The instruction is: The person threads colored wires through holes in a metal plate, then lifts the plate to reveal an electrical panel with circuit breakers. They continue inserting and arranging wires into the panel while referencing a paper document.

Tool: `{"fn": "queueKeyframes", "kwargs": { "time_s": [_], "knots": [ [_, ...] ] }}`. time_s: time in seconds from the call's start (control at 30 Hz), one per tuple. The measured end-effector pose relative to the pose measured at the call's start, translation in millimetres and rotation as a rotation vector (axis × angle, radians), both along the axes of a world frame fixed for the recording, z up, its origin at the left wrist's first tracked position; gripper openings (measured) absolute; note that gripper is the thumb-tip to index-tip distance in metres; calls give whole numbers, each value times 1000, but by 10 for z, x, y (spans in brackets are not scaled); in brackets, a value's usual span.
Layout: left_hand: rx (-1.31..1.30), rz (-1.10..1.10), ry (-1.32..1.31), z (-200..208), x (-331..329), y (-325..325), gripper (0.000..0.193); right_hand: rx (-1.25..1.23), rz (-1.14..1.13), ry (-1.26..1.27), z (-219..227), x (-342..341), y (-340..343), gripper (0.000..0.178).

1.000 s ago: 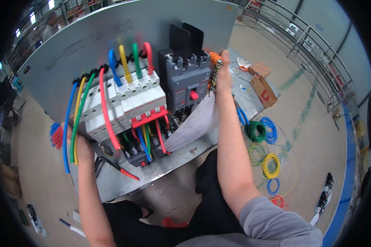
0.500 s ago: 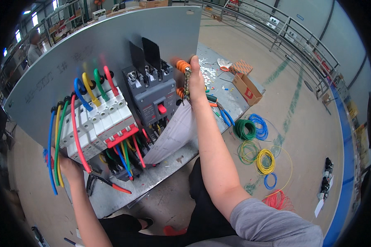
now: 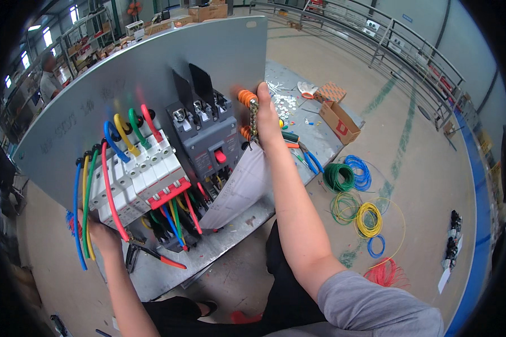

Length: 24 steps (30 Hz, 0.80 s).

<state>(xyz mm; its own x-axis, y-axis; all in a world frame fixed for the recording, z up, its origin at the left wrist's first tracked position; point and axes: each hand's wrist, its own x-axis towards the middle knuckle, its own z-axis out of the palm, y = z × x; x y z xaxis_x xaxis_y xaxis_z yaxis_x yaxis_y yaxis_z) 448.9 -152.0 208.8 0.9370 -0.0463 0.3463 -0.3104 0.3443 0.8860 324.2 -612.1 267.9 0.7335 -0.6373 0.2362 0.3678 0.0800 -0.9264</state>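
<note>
A large grey metal mounting panel (image 3: pixel 146 67) stands tilted on a metal workbench. My right hand (image 3: pixel 269 118) grips its right edge, thumb in front and fingers hidden behind, next to a metal bar on orange ribbed insulators (image 3: pixel 246 98). My left hand (image 3: pixel 102 233) is closed at the lower left edge, its fingers partly hidden by hanging wires (image 3: pixel 84 202). Fixed to the panel are white breakers (image 3: pixel 140 180) with red, green, yellow and blue wires, and a dark grey molded-case breaker (image 3: pixel 211 140) with a red switch. A paper sheet (image 3: pixel 239 188) hangs below the bar.
Red-handled pliers (image 3: pixel 157 256) lie on the workbench (image 3: pixel 225 241) near my left arm. Blue-handled pliers (image 3: pixel 311 159), small parts and an open cardboard box (image 3: pixel 340 123) lie right. Green (image 3: pixel 338 177), yellow (image 3: pixel 369 220) and red (image 3: pixel 385 274) wire coils rest on the floor. A person stands far left.
The panel's top edge has come down slightly, and its upper right corner has shifted left. My right hand has moved a little down with it. Both hands keep their hold.
</note>
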Motion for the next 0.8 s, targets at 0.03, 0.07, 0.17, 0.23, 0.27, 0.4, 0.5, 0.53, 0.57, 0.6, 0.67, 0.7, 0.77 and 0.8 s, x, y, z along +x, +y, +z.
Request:
{"fn": "queueKeyframes", "kwargs": {
  "time_s": [0.03, 0.07, 0.17, 0.23, 0.27, 0.4, 0.5, 0.53, 0.57, 0.6, 0.67, 0.7, 0.77, 0.8],
  "knots": [
    [7, -7, -5, -13, 5, 21, 66, 1, -6, 1, -5, 9, -2, 92],
    [14, -14, -12, -26, 14, 40, 66, 3, 5, 1, -8, 10, -12, 92],
    [107, 23, -108, -73, 53, 91, 69, -3, 35, 1, -14, 13, -20, 90],
    [147, 63, -129, -61, 32, 21, 71, -29, 35, 10, -36, -17, -46, 88],
    [162, 89, -142, -52, 40, -5, 72, -16, 53, -6, -39, -16, -65, 85],
    [294, 241, -219, -129, 218, 153, 77, 140, 97, -133, -162, 103, -178, 68],
    [8, 52, 14, -70, 126, 46, 82, 241, 122, -207, -270, 78, -302, 44],
    [28, 120, -8, -56, 99, -17, 82, 250, 107, -226, -242, 53, -266, 41],
    [46, 184, -31, -31, 75, -101, 81, 256, 90, -244, -214, 15, -244, 38],
    [79, 201, -53, -41, 136, -9, 79, 259, 104, -238, -176, 3, -198, 33],
    [142, 233, -96, -72, 258, 162, 75, 227, 66, -200, -149, 52, -177, 31],
    [117, 213, -74, -20, 249, 93, 74, 201, 58, -184, -176, 53, -221, 31],
    [117, 217, -61, 60, 219, 35, 72, 185, 26, -150, -157, 58, -170, 29],
    [134, 228, -73, 98, 209, -26, 71, 171, 7, -138, -140, 45, -186, 28]
  ]
}}
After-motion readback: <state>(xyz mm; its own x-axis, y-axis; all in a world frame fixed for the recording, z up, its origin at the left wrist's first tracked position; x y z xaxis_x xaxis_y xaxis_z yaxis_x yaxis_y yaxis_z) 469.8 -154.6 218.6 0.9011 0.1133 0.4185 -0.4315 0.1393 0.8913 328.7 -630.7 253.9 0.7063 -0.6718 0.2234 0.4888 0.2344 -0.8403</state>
